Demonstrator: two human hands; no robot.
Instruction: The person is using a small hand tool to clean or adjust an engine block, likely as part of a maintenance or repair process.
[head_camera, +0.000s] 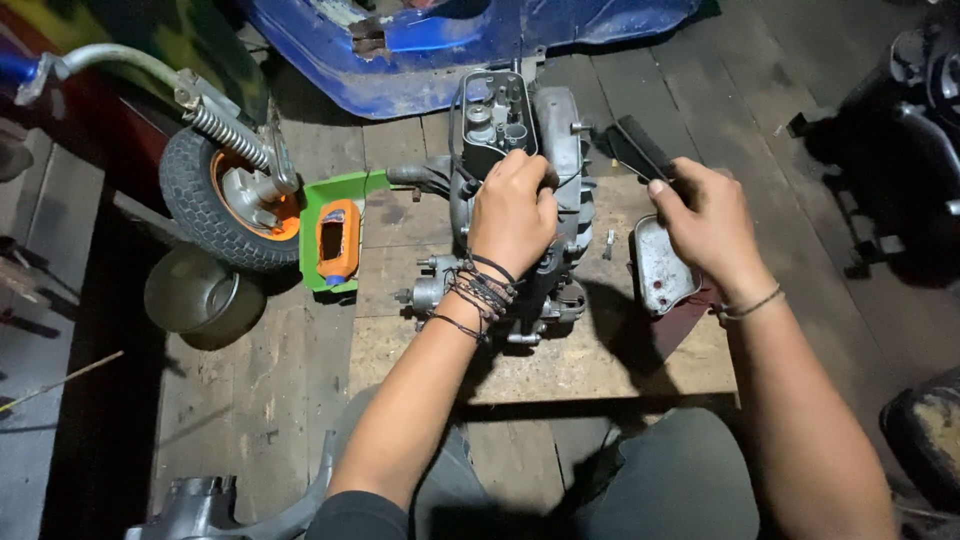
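Fingers of my left hand are curled down over the top of the engine, closed on the casing, wrist full of cord bracelets. The engine sits on a wooden board in the middle of the floor, right in front of my knees.

Going from the left: small scooter wheel on its fork with a spring, a round metal pot below it, then a green tray with an orange bottle lying in it, just beside the board.

Right hand is closed around a black tool handle, resting over a loose grey cover plate.

My read on handling: cast metal, heavy, totally rigid, probably oily so slippery. I'd grab it by the finned body or the thick casing edges, not the little carb bits sticking out low on the left, those look fragile.
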